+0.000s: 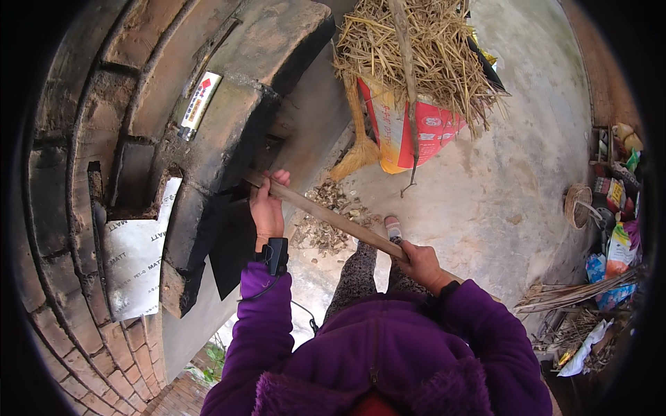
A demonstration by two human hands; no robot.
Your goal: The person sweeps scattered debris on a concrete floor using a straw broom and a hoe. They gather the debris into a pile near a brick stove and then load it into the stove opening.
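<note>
A long wooden pole point(333, 221) slants across the view in front of my body. My right hand point(427, 268) is closed around its lower part, near my waist. Farther up, my left hand point(268, 208) holds the pole with the thumb over it and some fingers loosely spread. The pole's far end runs into dark shadow at the side of a soot-blackened brick stove point(208, 171), so its tip is hidden. On the stove's ledge lies a white cigarette lighter point(199, 106) bearing writing.
Straw point(374, 47) fills a red and yellow sack point(387, 125), with a thin stick point(411, 99) across it. A straw broom point(359, 153) leans beside it. Dry debris point(325, 218) litters the floor. A printed sheet point(132, 265) covers bricks; a wicker basket point(576, 205) stands right.
</note>
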